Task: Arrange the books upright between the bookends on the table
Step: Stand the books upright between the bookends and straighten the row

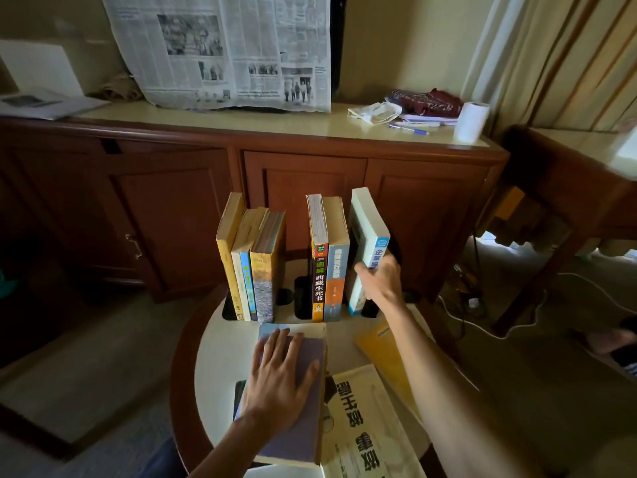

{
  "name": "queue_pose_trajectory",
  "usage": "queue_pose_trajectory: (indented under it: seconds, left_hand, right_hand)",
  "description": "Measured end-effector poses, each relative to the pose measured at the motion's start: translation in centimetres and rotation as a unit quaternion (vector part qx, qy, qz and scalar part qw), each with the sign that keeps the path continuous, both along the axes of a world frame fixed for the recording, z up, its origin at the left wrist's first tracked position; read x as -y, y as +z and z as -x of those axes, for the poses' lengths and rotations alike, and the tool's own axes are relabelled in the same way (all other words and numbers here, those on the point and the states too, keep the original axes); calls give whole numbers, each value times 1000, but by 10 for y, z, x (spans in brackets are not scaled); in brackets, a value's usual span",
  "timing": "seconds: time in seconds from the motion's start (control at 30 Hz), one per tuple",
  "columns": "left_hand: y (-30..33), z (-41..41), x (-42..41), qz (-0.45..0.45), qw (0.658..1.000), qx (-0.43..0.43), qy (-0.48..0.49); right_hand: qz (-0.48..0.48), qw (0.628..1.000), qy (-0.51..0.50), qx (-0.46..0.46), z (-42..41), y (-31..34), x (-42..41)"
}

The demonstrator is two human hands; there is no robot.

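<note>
On the small round table (220, 350) three yellowish books (251, 267) stand upright at the left between black bookends (302, 298). Two more books (327, 267) stand at the right. My right hand (379, 281) is shut on a white and blue book (367, 236), holding it upright and slightly tilted beside those two. My left hand (279, 377) rests flat with spread fingers on a purple-grey book (303, 426) lying in front of the row. A yellow book (386, 357) and a white book with large black characters (362, 426) lie flat at the right.
A wooden cabinet (310, 174) stands right behind the table, with a newspaper (224, 50) draped over something dark on top, a paper roll (471, 121), a pen and cloth. Cables run on the floor at the right, by a second wooden table (568, 174).
</note>
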State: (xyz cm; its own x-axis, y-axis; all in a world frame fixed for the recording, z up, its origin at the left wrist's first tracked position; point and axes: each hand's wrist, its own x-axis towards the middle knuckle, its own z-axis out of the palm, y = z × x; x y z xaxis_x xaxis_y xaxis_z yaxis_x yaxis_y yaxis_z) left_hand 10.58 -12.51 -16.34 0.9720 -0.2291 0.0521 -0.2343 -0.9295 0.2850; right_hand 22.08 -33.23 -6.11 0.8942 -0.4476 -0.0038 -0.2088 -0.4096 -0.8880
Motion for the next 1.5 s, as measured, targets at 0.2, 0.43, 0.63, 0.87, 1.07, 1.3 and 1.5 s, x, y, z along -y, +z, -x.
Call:
queue_pose_trajectory:
  seconds: [0.2,0.43,0.63,0.87,1.07,1.3,1.5]
  left_hand:
    - [0,0,0,3,1000,-2,2]
    - [0,1,1,5,1000,-5,0]
    - [-2,0,-1,21,1000,2,-2]
    - [1,-2,-9,181,983,16,27]
    - [2,0,-31,238,957,-108,127]
    - [15,-15,-67,297,917,-196,177]
    - [12,-16,-120,305,895,-184,268]
  right_hand:
    - [-15,999,26,-26,-8,-23,-5]
    - [-44,969,226,-89,-4,-8,17]
    - [5,971,221,-91,0,-13,6]
    - [59,976,200,-68,16,-4,2]
    - [66,986,146,-45,53,13,2]
    - [145,961,209,-110,162,-51,-39]
    - [253,928,218,-163,226,-100,-60]
